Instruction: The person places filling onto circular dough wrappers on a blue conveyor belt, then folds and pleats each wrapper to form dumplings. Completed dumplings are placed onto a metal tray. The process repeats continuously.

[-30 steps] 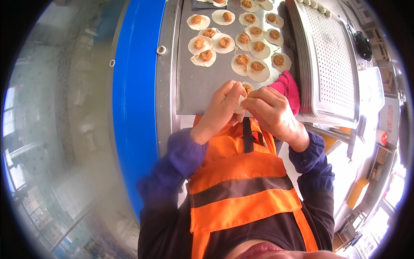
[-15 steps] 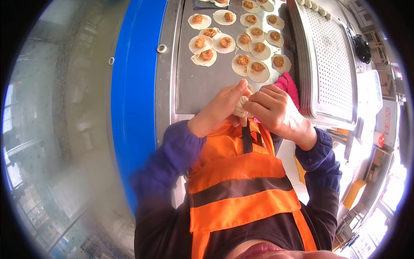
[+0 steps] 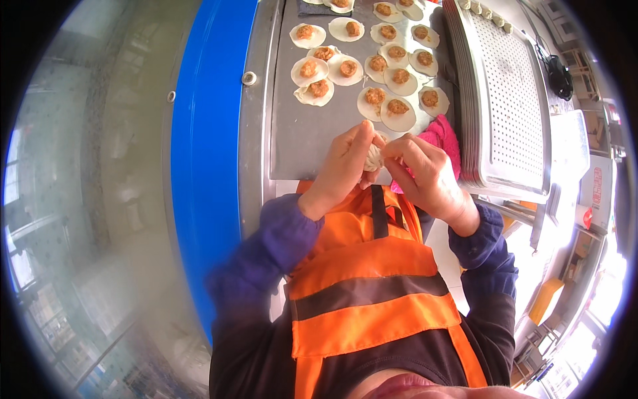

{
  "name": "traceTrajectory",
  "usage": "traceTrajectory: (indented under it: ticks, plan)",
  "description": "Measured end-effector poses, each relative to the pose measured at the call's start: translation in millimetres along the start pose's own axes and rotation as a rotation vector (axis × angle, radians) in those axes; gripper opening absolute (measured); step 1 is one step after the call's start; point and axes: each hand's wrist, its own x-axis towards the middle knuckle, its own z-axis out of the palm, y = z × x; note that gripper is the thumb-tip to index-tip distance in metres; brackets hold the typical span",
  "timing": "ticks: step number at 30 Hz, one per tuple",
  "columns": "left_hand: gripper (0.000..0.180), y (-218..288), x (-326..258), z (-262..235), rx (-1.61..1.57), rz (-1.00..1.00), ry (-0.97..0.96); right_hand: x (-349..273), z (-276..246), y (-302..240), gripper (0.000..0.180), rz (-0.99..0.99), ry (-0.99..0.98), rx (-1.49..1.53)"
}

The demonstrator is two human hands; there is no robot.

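"Head view, from where I stand: what are those fingers gripping?"
"A pleated dumpling [image 3: 374, 159], cupped in the left hand [image 3: 340, 167], with the right hand [image 3: 426, 175] pinching its near-side folds."
"And around them?"
"Filled wrappers [image 3: 397, 122] beyond the fingertips, a pink cloth [image 3: 444, 137] just right of them, and a perforated tray [image 3: 515, 100] farther right."

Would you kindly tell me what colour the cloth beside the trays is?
The cloth is bright pink, seen best in the head view.
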Motion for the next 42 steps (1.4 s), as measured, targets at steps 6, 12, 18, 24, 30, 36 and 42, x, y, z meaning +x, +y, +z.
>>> traceTrajectory:
  ticks: [6,12,18,24,30,36,42]
  plan:
    - [0.051,1.5,9.4,12.3,0.113,-0.073,0.062,-1.5,-12.5,8.2,0.023,-0.197,-0.142,-0.277]
    - [0.052,4.6,30.2,12.3,-0.353,-0.149,0.055,5.1,-31.8,11.3,0.052,0.11,0.043,-0.077]
    - [0.06,-2.7,65.2,34.1,-0.403,-0.137,-0.046,9.1,-26.5,40.8,0.055,-0.008,0.165,-0.261]
    - [0.062,-7.8,102.2,19.8,-0.447,-0.139,-0.067,18.6,-77.0,114.2,0.047,0.115,0.264,-0.226]
    - [0.055,-3.1,97.6,-41.6,-0.172,-0.057,0.305,7.3,-244.8,380.7,0.036,0.456,0.682,-0.439]
    - [0.041,11.8,57.9,-117.5,0.152,0.114,0.908,20.4,-340.0,544.9,0.043,0.753,0.63,-0.766]
    - [0.052,14.0,50.4,-136.7,0.166,0.037,1.025,41.5,-361.2,585.0,0.044,0.835,0.54,-0.817]
